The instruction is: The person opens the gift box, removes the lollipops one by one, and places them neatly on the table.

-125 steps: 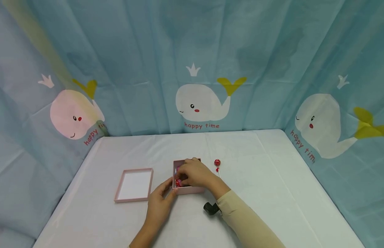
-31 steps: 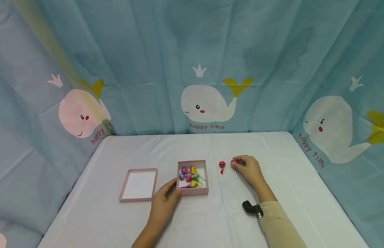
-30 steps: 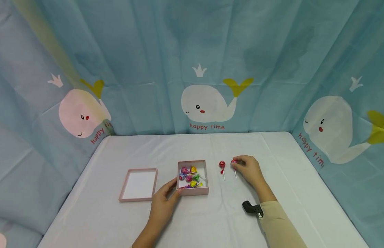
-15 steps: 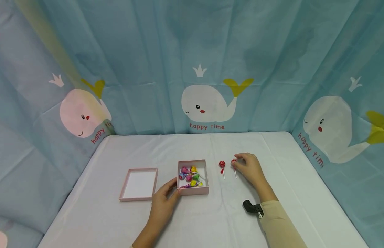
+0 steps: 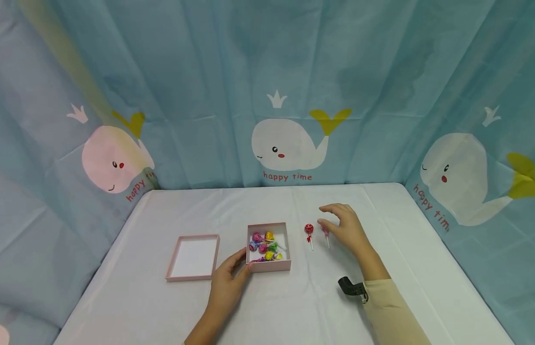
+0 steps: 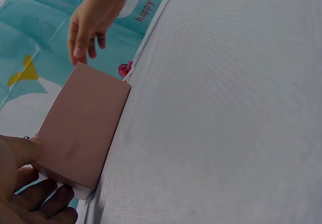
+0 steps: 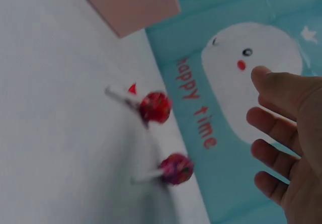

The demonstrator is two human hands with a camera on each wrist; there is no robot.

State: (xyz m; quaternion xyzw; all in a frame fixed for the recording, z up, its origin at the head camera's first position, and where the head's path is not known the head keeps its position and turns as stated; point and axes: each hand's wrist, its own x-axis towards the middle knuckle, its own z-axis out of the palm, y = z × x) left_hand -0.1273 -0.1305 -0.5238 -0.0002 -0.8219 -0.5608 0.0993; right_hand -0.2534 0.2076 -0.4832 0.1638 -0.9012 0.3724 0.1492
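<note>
The left hand (image 5: pixel 226 287) holds the near left corner of a pink box (image 5: pixel 269 266), thumb on its front side; the left wrist view shows the thumb against the box (image 6: pixel 83 128). Several wrapped lollipops (image 5: pixel 263 247) lie inside it. Right of the box a red lollipop (image 5: pixel 308 228) lies on the table, and beside it a pinkish-red lollipop (image 5: pixel 325 231), partly behind the thumb in the head view. The right hand (image 5: pixel 347 230) hovers over that one, thumb and fingers apart, holding nothing. In the right wrist view the hand (image 7: pixel 297 133) is separate from both lollipops (image 7: pixel 176 168).
A shallow pink lid (image 5: pixel 192 278) with a white inside lies left of the box on the white table (image 5: pixel 267 311). A black device (image 5: pixel 353 287) is strapped at the right wrist. Blue curtains with whale prints (image 5: pixel 289 143) stand behind and at both sides.
The right hand has let go of the second lollipop and risen slightly, its fingers spreading. Earlier it reached into the box. The left hand stays at the box corner.
</note>
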